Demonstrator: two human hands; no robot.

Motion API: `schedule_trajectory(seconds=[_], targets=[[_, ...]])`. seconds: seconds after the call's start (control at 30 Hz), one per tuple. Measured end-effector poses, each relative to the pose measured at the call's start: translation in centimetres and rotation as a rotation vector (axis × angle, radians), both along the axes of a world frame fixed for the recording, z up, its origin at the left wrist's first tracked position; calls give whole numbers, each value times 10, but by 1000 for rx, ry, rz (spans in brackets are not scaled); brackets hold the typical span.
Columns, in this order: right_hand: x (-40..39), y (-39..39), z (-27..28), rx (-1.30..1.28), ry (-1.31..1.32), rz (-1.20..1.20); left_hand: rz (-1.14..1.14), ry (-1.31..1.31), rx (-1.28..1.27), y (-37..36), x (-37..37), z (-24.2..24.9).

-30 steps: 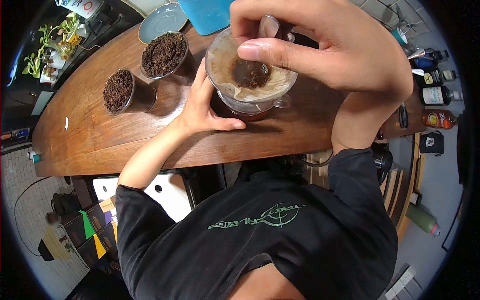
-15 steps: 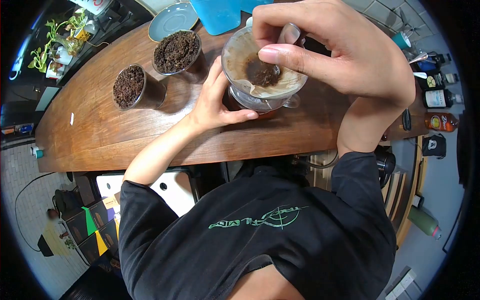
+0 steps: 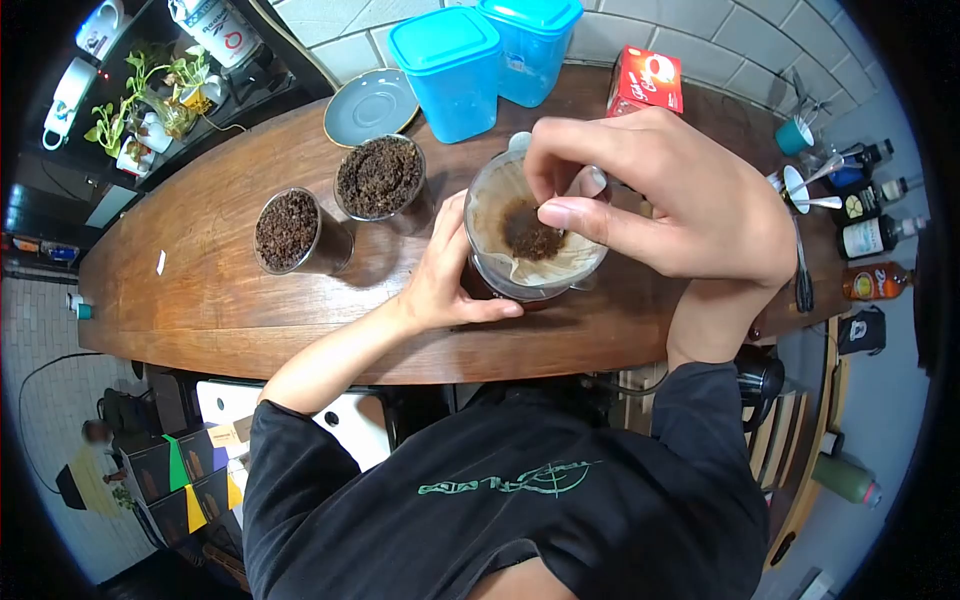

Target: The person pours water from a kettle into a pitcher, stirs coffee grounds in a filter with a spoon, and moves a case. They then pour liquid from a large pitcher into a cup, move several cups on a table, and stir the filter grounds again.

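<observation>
A clear coffee dripper (image 3: 545, 293) stands before me, lined with a stained paper filter (image 3: 488, 212). Dark wet coffee grounds (image 3: 532, 240) lie at the bottom of the filter. My left hand (image 3: 440, 278) wraps round the dripper's left side, thumb stretched along the front; what stands under the dripper is mostly hidden. Above the filter, my right hand (image 3: 690, 200) pinches a metal spoon (image 3: 592, 181), whose handle end shows over the thumb while its lower end reaches toward the grounds. To the left stand two glasses heaped with dark grounds, the nearer glass (image 3: 288, 232) and the farther glass (image 3: 380, 178).
Behind are a grey-blue saucer (image 3: 370, 108), blue-lidded containers (image 3: 455, 85) and a red box (image 3: 645, 82) along the tiled wall. Bottles (image 3: 868, 237) and a cup with spoons (image 3: 796, 188) stand at the right. The wooden counter's (image 3: 200, 300) front edge runs before my body.
The view has tilted up, showing more of the containers and the red box. My right hand and the spoon have shifted slightly over the filter; my left hand keeps its hold.
</observation>
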State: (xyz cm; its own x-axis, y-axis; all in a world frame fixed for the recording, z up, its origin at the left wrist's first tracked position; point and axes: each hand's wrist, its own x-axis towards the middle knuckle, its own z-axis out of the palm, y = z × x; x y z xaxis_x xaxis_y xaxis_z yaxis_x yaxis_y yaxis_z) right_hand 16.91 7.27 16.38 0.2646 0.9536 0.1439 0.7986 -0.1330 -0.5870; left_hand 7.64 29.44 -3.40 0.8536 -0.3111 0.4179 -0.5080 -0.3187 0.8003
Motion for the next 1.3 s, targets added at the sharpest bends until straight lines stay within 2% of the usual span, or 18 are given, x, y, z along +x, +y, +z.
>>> schedule_trajectory(seconds=[0.07, 0.13, 0.17, 0.23, 0.37, 0.4, 0.47, 0.57, 0.63, 0.73, 0.8, 0.97, 1.0, 1.03, 1.1, 1.2, 1.23, 1.3], targets=[[-1, 1, 0, -27, 31, -36, -11, 28, 19, 1, -2, -2], [0, 3, -3, 203, -2, -54, 73, -163, 56, -1, 1, 7], [1, 1, -3, 208, -9, -54, 72, -171, 61, 0, 3, 9], [0, -8, -6, 131, 27, -221, 77, -217, 81, 1, 4, 10], [-15, -26, -17, 236, 130, -439, 74, -222, 80, -3, 2, 8], [-19, -30, -14, 181, 264, -490, 87, -209, 42, -5, 3, 7], [-23, -34, -20, 208, 265, -550, 99, -201, 8, -7, 4, 6], [-26, -43, -31, 306, 282, -646, 290, -472, -167, -10, 9, 1], [-36, -51, -26, 408, -13, -820, 340, -518, -265, -13, 2, -4], [-63, -66, -26, 556, -149, -925, 376, -606, -258, -20, -6, -3], [-75, -73, -29, 585, -197, -929, 393, -618, -208, -22, -11, -6], [-95, -80, -28, 441, -221, -927, 457, -672, -104, -28, -24, 1], [-101, -83, -34, 505, -226, -932, 505, -684, -136, -31, -29, 4], [-107, -88, -42, 570, -321, -860, 554, -693, -167, -34, -34, 8], [-129, -101, -69, 722, -273, -711, 607, -786, -231, -37, -39, 21], [-154, -107, -108, 638, -145, -599, 634, -882, -316, -54, -62, 34], [-161, -106, -125, 576, -155, -615, 578, -904, -356, -63, -75, 33], [-173, -107, -161, 398, -77, -649, 369, -777, -68, -69, -111, 28]])
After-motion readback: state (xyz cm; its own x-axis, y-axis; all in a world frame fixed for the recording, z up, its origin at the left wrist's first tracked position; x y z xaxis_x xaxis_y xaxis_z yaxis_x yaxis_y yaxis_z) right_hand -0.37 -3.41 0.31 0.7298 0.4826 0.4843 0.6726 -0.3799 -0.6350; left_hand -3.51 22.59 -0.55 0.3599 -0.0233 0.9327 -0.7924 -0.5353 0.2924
